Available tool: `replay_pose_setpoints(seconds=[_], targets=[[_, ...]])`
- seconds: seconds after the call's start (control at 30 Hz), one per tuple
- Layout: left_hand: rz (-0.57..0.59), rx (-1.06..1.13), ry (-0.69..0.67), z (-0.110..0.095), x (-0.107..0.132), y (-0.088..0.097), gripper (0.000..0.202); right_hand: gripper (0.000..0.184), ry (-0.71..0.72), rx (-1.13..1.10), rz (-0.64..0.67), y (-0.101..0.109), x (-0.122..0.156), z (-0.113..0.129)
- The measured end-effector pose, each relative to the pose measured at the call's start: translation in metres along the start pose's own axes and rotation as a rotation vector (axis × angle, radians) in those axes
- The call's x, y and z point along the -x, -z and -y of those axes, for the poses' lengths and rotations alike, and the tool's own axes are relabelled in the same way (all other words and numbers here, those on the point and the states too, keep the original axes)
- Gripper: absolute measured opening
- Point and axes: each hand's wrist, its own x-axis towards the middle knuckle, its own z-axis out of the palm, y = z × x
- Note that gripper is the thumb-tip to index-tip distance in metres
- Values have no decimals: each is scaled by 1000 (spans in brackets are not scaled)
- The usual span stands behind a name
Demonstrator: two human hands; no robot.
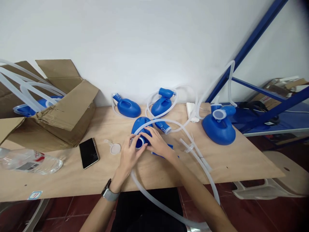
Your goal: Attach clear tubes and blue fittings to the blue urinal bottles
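Observation:
A blue plastic urinal bottle lies on the table in front of me, its round mouth facing me with a white ring at the rim. My left hand curls around the left side of that mouth. From the other side my right hand grips the neck, fingertips close to the ring. A clear hose arches over the bottle and loops down past the table edge. To the left lies a translucent cap with a strap. Blue parts are partly hidden beneath my right forearm.
More blue bottles with hoses stand along the wall, another bottle at right. An open cardboard box holds bottles and hoses. A phone and a water bottle lie left. A blue metal rack stands beyond the table's right end.

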Motion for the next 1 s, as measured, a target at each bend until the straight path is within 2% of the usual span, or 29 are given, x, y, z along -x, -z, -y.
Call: replay_pose_setpoints(seconds=[0.1, 0.27, 0.43, 0.5, 0.67, 0.87, 0.93, 1.0], targets=[[4, 2, -2, 3, 1, -5, 41, 58, 22, 35, -13, -9, -9, -4], [5, -60, -31, 4, 4, -2, 41, 56, 78, 97, -16, -17, -18, -5], [-100, -59, -47, 16, 6, 3, 40, 43, 163, 114, 44, -14, -32, -4], [-104, -55, -58, 21, 7, 5, 42, 41, 181, 132, 65, -10, -38, -4], [-7, -87, -10, 17, 5, 10, 41, 56, 216, 190, 117, -7, -56, -5], [245, -304, 153, -2, -21, 6, 30, 39, 284, 191, 139, -13, -69, -11], [254, -307, 151, -4, -27, 2, 26, 39, 305, 163, 130, -15, -69, -14], [199, -260, 104, -2, -29, -2, 30, 40, 312, 139, 116, -19, -68, -17]])
